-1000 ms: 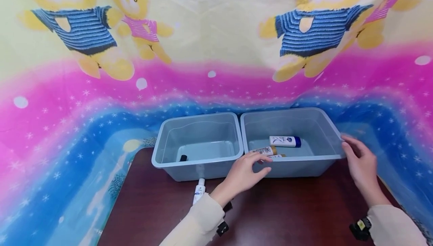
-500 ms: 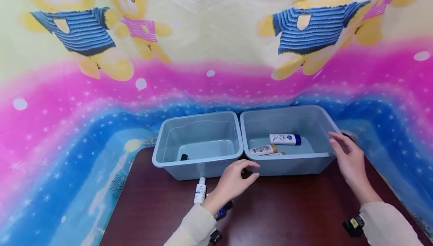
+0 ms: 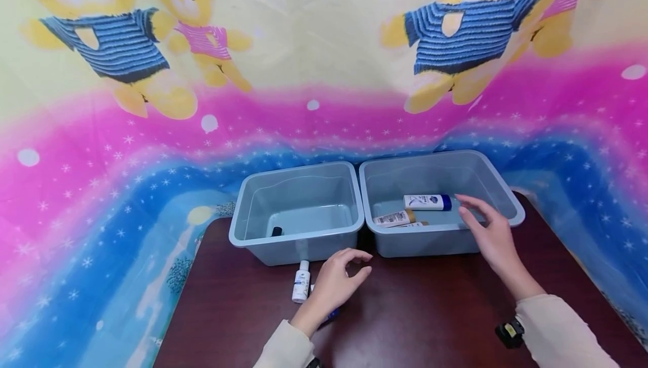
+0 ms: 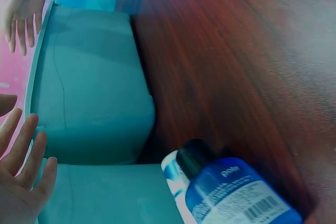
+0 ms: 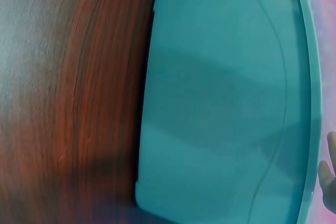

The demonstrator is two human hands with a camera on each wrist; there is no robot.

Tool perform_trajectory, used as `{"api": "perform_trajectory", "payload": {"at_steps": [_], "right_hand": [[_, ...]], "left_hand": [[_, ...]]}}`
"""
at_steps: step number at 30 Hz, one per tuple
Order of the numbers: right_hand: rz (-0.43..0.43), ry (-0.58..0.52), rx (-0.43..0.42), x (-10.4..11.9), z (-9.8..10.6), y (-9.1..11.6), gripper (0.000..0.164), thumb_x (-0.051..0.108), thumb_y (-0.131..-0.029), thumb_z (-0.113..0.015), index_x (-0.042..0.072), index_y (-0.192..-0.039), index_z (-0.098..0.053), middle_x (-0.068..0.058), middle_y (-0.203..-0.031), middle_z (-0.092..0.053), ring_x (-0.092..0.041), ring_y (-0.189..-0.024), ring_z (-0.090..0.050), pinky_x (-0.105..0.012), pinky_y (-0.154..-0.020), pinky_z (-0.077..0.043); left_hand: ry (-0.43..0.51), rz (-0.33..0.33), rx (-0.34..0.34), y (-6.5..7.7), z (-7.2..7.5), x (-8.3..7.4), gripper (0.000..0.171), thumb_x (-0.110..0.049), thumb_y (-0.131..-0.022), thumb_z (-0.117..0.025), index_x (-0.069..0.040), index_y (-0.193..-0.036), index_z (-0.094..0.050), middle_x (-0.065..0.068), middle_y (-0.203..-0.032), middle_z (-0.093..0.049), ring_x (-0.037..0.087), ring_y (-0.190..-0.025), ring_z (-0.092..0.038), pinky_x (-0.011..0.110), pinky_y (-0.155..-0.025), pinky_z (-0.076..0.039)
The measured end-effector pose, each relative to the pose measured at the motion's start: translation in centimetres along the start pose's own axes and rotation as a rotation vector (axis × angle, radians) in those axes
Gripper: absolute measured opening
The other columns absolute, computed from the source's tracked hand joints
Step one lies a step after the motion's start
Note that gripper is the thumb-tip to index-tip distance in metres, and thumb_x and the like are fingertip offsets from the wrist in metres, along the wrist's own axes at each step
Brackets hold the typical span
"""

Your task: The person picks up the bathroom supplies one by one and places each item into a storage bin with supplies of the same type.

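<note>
Two grey plastic bins, a left bin (image 3: 304, 250) and a right bin (image 3: 435, 244), stand side by side on a dark wooden table. My left hand (image 3: 334, 281) hovers in front of the gap between them, fingers loosely bent around nothing. Over the front rim of the right bin, my right hand (image 3: 488, 238) is held with thumb and fingers apart, holding nothing. Inside that bin lie a white bottle with a blue cap (image 3: 425, 202) and two gold-capped tubes (image 3: 394, 219), one partly hidden by the rim. A small white bottle (image 3: 301, 283) stands left of my left hand.
A blue bottle with a black cap (image 4: 231, 187) is beside the white bottle, mostly hidden by my left wrist in the head view. A small black object (image 3: 277, 232) lies in the left bin. A printed bear curtain (image 3: 314, 75) hangs behind.
My right hand has moved left from the right bin's outer corner to above its front rim. My left hand has drawn back left and down, away from the right bin's front.
</note>
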State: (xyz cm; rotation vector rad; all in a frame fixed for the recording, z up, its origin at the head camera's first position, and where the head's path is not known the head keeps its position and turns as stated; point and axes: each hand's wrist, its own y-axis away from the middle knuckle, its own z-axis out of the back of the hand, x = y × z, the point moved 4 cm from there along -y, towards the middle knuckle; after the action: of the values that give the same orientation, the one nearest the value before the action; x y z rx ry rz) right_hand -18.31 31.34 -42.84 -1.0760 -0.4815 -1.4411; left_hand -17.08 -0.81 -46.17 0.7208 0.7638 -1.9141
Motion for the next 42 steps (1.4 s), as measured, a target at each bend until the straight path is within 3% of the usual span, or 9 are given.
{"api": "perform_trajectory", "payload": {"at_steps": [7, 10, 15, 21, 24, 30, 38, 42], "right_hand": [[0.003, -0.005, 0.056, 1.2, -1.7, -0.1, 0.044, 0.038, -0.102, -0.054, 0.016, -0.140, -0.057, -0.010, -0.135, -0.056, -0.028, -0.126, -0.047, -0.013, -0.080, -0.040], [0.001, -0.013, 0.084, 1.7, -2.4, -0.2, 0.045, 0.038, -0.102, -0.055, 0.013, -0.140, -0.057, -0.013, -0.138, -0.055, -0.034, -0.128, -0.046, -0.014, -0.081, -0.041], [0.017, -0.024, 0.133, 2.6, -3.8, -0.3, 0.043, 0.035, -0.101, -0.057, 0.014, -0.139, -0.057, -0.014, -0.132, -0.057, -0.035, -0.128, -0.048, -0.016, -0.080, -0.044], [0.071, -0.046, 0.179, 3.5, -5.6, -0.6, 0.041, 0.033, -0.100, -0.060, 0.017, -0.137, -0.059, -0.012, -0.127, -0.061, -0.035, -0.125, -0.052, -0.011, -0.079, -0.044], [0.079, -0.045, 0.201, 3.9, -6.4, -0.7, 0.041, 0.032, -0.099, -0.062, 0.017, -0.137, -0.059, -0.011, -0.128, -0.060, -0.035, -0.124, -0.052, -0.020, -0.083, -0.048], [0.063, -0.059, 0.262, 4.9, -8.2, -1.1, 0.045, 0.036, -0.098, -0.063, 0.016, -0.138, -0.058, -0.013, -0.136, -0.055, -0.036, -0.124, -0.050, -0.053, -0.091, -0.050], [0.060, -0.016, 0.333, 5.9, -10.5, -1.7, 0.047, 0.040, -0.097, -0.064, 0.018, -0.138, -0.057, -0.013, -0.137, -0.054, -0.032, -0.124, -0.048, -0.058, -0.099, -0.042], [0.068, 0.021, 0.348, 6.3, -11.5, -1.9, 0.048, 0.036, -0.096, -0.066, 0.016, -0.139, -0.057, -0.013, -0.138, -0.054, -0.032, -0.124, -0.049, -0.058, -0.099, -0.041]], "left_hand": [[0.005, 0.041, -0.031, 1.2, -0.1, 0.8, 0.020, -0.026, -0.092, -0.072, -0.026, -0.112, -0.072, -0.016, -0.106, -0.066, 0.005, -0.102, -0.060, 0.031, -0.089, -0.049], [0.022, 0.059, -0.058, 1.6, -0.1, 1.0, 0.020, -0.025, -0.092, -0.072, -0.027, -0.111, -0.073, -0.016, -0.107, -0.066, 0.007, -0.105, -0.061, 0.034, -0.091, -0.049], [0.036, 0.074, -0.088, 2.2, 0.1, 1.7, 0.020, -0.024, -0.091, -0.073, -0.026, -0.111, -0.073, -0.014, -0.109, -0.067, 0.009, -0.107, -0.061, 0.036, -0.092, -0.049], [0.118, 0.084, -0.091, 2.5, 1.0, 2.1, 0.020, -0.022, -0.092, -0.072, -0.024, -0.112, -0.073, -0.012, -0.107, -0.068, 0.010, -0.104, -0.062, 0.037, -0.091, -0.049], [0.126, 0.091, -0.079, 2.6, 1.3, 2.3, 0.020, -0.023, -0.093, -0.071, -0.026, -0.112, -0.072, -0.013, -0.108, -0.067, 0.009, -0.107, -0.061, 0.037, -0.094, -0.048], [0.130, 0.119, -0.090, 3.0, 1.6, 3.0, 0.020, -0.021, -0.093, -0.071, -0.026, -0.112, -0.072, -0.013, -0.110, -0.067, 0.009, -0.108, -0.061, 0.039, -0.095, -0.048], [0.121, 0.132, -0.091, 3.8, 1.5, 4.0, 0.020, -0.018, -0.092, -0.072, -0.023, -0.111, -0.073, -0.010, -0.110, -0.068, 0.010, -0.101, -0.062, 0.041, -0.086, -0.051], [0.116, 0.123, -0.095, 4.0, 1.3, 4.3, 0.018, -0.020, -0.092, -0.072, -0.024, -0.109, -0.073, -0.007, -0.106, -0.068, 0.017, -0.098, -0.063, 0.038, -0.083, -0.051]]}}
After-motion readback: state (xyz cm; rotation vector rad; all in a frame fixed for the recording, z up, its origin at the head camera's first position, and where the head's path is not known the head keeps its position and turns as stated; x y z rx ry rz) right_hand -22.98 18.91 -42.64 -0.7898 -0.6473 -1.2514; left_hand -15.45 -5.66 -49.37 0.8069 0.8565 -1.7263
